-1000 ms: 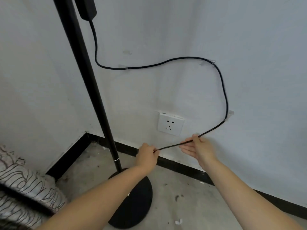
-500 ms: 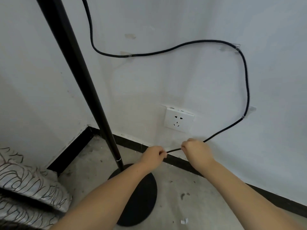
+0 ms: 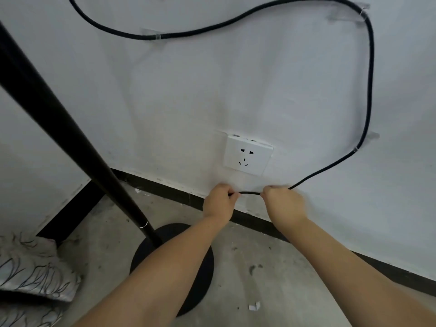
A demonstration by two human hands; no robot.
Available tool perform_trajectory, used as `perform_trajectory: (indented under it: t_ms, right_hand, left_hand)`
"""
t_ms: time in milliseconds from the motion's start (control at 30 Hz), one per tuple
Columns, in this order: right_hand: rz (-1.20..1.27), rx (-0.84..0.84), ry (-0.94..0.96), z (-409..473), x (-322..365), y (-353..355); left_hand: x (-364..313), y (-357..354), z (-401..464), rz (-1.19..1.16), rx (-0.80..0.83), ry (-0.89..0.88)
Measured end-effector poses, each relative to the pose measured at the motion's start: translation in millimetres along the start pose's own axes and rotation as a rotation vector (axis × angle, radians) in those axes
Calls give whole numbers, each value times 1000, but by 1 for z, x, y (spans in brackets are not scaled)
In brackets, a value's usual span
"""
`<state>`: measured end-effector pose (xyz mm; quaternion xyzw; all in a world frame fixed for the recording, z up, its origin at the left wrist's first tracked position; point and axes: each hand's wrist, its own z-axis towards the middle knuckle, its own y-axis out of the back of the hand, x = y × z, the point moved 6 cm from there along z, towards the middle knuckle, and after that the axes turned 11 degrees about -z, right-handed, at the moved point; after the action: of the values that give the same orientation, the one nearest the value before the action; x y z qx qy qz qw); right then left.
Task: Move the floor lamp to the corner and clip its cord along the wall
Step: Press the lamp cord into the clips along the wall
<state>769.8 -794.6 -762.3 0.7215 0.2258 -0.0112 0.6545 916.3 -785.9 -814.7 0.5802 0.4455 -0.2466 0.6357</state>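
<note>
Cord [image 3: 368, 74], black, loops across the white wall [image 3: 271, 86] above and to the right of the wall socket [image 3: 247, 155], held at three clear clips [image 3: 156, 36], and comes down to both hands just below the socket. Left hand [image 3: 219, 203] and right hand [image 3: 284, 204] are each closed in a fist around the cord, a short span of it stretched between them. No writing can be read on the socket. Left of the socket, the floor lamp [image 3: 70, 135] stands tilted in view, its round base [image 3: 151, 251] on the concrete floor [image 3: 271, 291] near the corner. A patterned cushion [image 3: 33, 272] lies further left.
</note>
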Motion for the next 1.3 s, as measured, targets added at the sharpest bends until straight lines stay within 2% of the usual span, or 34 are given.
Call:
perform_trajectory:
  t_ms: [233, 433, 533, 600, 733, 833, 1133, 1300]
  right_hand:
    - [-70, 32, 6, 4, 2, 1]
    - [-56, 65, -33, 5, 0, 5]
    - [-51, 92, -61, 2, -7, 0]
    - [-48, 103, -71, 0, -10, -3]
    - [-21, 101, -45, -1, -6, -9]
    - [39, 113, 0, 0, 3, -17]
    - [116, 100, 30, 4, 16, -25]
    - [110, 83, 7, 7, 16, -24]
  left_hand:
    - [11, -11, 5, -129, -53, 42]
    - [17, -20, 4, -193, 127, 20]
    - [7, -17, 5, -93, 147, -102]
    - [-2, -16, 3, 24, 97, -201]
    - [-13, -12, 0, 185, -39, -268]
    - [-22, -12, -2, 282, -63, -340]
    - [-33, -21, -9, 416, 10, -505]
    - [-37, -16, -10, 388, -23, -507]
